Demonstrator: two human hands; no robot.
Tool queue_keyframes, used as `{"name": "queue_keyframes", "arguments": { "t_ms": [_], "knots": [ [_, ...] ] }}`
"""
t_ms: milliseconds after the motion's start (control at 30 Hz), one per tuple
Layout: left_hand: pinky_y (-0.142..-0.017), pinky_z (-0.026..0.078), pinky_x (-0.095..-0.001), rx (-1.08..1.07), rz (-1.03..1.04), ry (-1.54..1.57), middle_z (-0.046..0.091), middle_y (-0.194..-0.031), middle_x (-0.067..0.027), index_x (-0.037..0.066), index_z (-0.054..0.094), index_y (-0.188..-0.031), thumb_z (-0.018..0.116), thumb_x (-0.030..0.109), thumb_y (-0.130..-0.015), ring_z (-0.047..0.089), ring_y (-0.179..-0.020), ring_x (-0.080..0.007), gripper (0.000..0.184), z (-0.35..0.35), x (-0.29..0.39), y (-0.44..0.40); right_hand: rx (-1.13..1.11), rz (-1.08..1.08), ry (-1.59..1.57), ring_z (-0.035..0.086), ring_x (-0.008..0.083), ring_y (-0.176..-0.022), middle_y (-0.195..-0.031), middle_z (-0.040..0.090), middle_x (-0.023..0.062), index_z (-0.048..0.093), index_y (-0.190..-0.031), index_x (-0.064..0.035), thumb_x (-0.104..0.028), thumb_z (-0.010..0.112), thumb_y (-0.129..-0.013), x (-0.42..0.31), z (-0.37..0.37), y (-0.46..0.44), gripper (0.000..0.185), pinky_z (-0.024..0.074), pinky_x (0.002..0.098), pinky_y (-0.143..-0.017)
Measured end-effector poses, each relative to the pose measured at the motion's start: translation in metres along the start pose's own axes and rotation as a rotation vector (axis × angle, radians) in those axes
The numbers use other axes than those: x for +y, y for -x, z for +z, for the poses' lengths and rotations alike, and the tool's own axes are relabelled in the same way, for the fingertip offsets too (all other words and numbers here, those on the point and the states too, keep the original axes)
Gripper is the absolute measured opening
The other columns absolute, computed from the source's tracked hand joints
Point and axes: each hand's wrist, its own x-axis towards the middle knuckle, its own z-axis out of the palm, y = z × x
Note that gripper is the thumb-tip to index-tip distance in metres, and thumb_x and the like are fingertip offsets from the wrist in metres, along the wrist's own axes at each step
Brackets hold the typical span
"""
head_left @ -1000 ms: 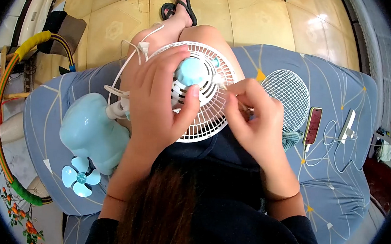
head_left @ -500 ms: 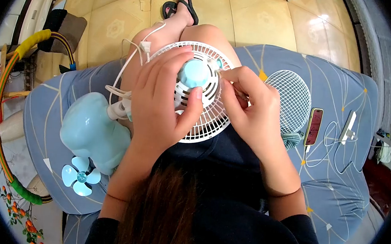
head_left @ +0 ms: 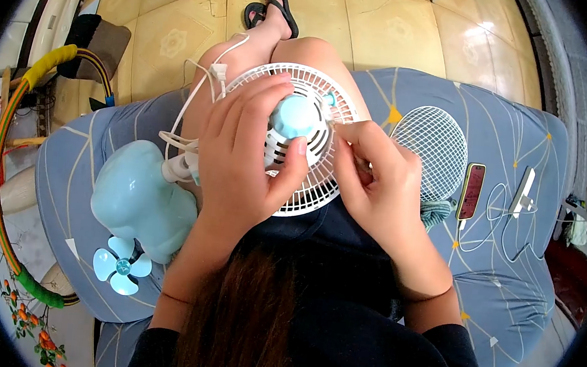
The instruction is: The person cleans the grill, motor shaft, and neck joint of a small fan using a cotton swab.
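Observation:
A white fan rear guard (head_left: 314, 197) with a round light-blue cap (head_left: 293, 116) at its centre rests on my lap. My left hand (head_left: 241, 152) is wrapped over its left side, with thumb and fingers around the cap. At the guard's right side, my right hand (head_left: 383, 180) is closed in a pinch close to the slotted centre; whatever its fingertips hold is hidden. The light-blue fan base (head_left: 137, 195) lies at my left, joined to a white neck (head_left: 181, 166) that runs behind my left hand. Below the base lies a four-bladed blue fan blade (head_left: 122, 266).
On the patterned sofa cover (head_left: 505, 297) at my right lie a white mesh grille (head_left: 434, 153), a phone (head_left: 471, 190) on a cable and a power strip (head_left: 522, 191). A white cord with a plug (head_left: 218, 71) crosses my leg. A striped hoop (head_left: 0, 140) stands at far left.
My right hand has shifted slightly down, still pinched. The guard and my left hand have moved a little to the right.

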Motion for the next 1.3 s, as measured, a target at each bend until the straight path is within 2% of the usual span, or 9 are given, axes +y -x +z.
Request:
{"name": "queue_keyframes", "arguments": {
  "t_ms": [67, 167, 267, 400, 500, 600, 800, 900, 1300],
  "knots": [
    [-0.095, 0.045, -0.0436, 0.004, 0.003, -0.007, 0.064, -0.121, -0.0163, -0.001, 0.058, -0.12, 0.068, 0.009, -0.075, 0.061, -0.107, -0.0363, 0.047, 0.0, 0.0, 0.0, -0.016, 0.029, 0.008, 0.06, 0.0321, -0.053, -0.059, 0.058, 0.0132, 0.063, -0.09, -0.0035, -0.003, 0.068, -0.084, -0.004, -0.004, 0.0, 0.008, 0.0473, 0.0413, -0.05],
    [-0.095, 0.045, -0.0435, -0.006, -0.001, -0.003, 0.064, -0.121, -0.0163, -0.001, 0.058, -0.12, 0.068, 0.01, -0.075, 0.061, -0.107, -0.0362, 0.048, -0.001, 0.002, 0.0, -0.044, 0.101, -0.052, 0.047, 0.0035, -0.049, -0.057, 0.057, 0.002, 0.063, -0.088, -0.0003, 0.002, 0.067, -0.086, -0.003, -0.01, -0.002, 0.004, 0.0338, 0.0222, -0.045],
    [-0.095, 0.045, -0.0433, 0.005, 0.009, 0.014, 0.064, -0.121, -0.0164, -0.001, 0.058, -0.12, 0.069, 0.01, -0.076, 0.061, -0.107, -0.0362, 0.047, 0.001, 0.002, -0.001, -0.004, 0.062, -0.081, 0.043, 0.0009, -0.049, -0.056, 0.056, -0.0004, 0.063, -0.086, 0.0001, 0.001, 0.066, -0.087, 0.0, -0.009, -0.006, 0.004, 0.0302, 0.0207, -0.045],
    [-0.095, 0.045, -0.0433, 0.019, 0.008, 0.014, 0.064, -0.12, -0.0164, -0.001, 0.057, -0.121, 0.068, 0.01, -0.076, 0.061, -0.106, -0.0362, 0.047, 0.002, -0.001, -0.001, -0.004, 0.083, -0.074, 0.042, 0.0003, -0.049, -0.057, 0.055, 0.0002, 0.061, -0.086, 0.0006, 0.002, 0.065, -0.089, -0.002, -0.006, -0.008, 0.004, 0.0296, 0.0192, -0.045],
    [-0.095, 0.045, -0.0432, 0.014, -0.002, 0.017, 0.064, -0.12, -0.0164, -0.001, 0.057, -0.121, 0.068, 0.01, -0.077, 0.061, -0.106, -0.0362, 0.046, 0.002, -0.001, -0.001, -0.005, 0.084, -0.071, 0.061, 0.0265, -0.052, -0.059, 0.058, 0.0109, 0.061, -0.086, -0.0041, -0.003, 0.067, -0.085, 0.0, -0.005, -0.011, 0.006, 0.0471, 0.0358, -0.049],
    [-0.095, 0.045, -0.0431, 0.01, -0.006, 0.014, 0.064, -0.12, -0.0164, -0.001, 0.057, -0.121, 0.068, 0.01, -0.077, 0.061, -0.107, -0.036, 0.046, 0.001, 0.0, -0.001, 0.009, 0.038, -0.047, 0.046, 0.0, -0.053, -0.061, 0.057, 0.001, 0.062, -0.09, 0.0011, 0.001, 0.064, -0.091, 0.004, -0.001, -0.011, 0.002, 0.0345, 0.0186, -0.047],
    [-0.095, 0.044, -0.0428, 0.007, -0.008, -0.006, 0.064, -0.12, -0.0162, 0.0, 0.057, -0.121, 0.068, 0.011, -0.078, 0.061, -0.107, -0.0353, 0.046, 0.001, 0.0, 0.0, -0.018, 0.016, -0.007, 0.053, 0.0045, -0.053, -0.063, 0.06, 0.0051, 0.064, -0.093, 0.0014, 0.001, 0.065, -0.09, 0.005, 0.002, -0.012, 0.004, 0.0401, 0.0212, -0.049],
    [-0.095, 0.044, -0.0427, 0.009, -0.008, -0.003, 0.064, -0.12, -0.0159, 0.0, 0.057, -0.121, 0.068, 0.011, -0.078, 0.061, -0.107, -0.035, 0.046, 0.001, 0.0, 0.0, -0.005, -0.001, -0.005, 0.063, 0.0343, -0.057, -0.062, 0.061, 0.015, 0.063, -0.091, -0.0048, -0.004, 0.067, -0.084, 0.002, 0.002, -0.01, 0.008, 0.049, 0.0422, -0.053],
    [-0.095, 0.044, -0.0432, 0.013, 0.002, 0.006, 0.064, -0.119, -0.0162, 0.0, 0.057, -0.121, 0.069, 0.011, -0.077, 0.062, -0.106, -0.0355, 0.047, 0.002, -0.001, -0.001, -0.024, 0.053, -0.023, 0.062, 0.0323, -0.06, -0.065, 0.061, 0.0139, 0.065, -0.088, -0.0058, -0.009, 0.068, -0.085, 0.008, -0.007, -0.021, 0.006, 0.0489, 0.0404, -0.055]
  ]
}}
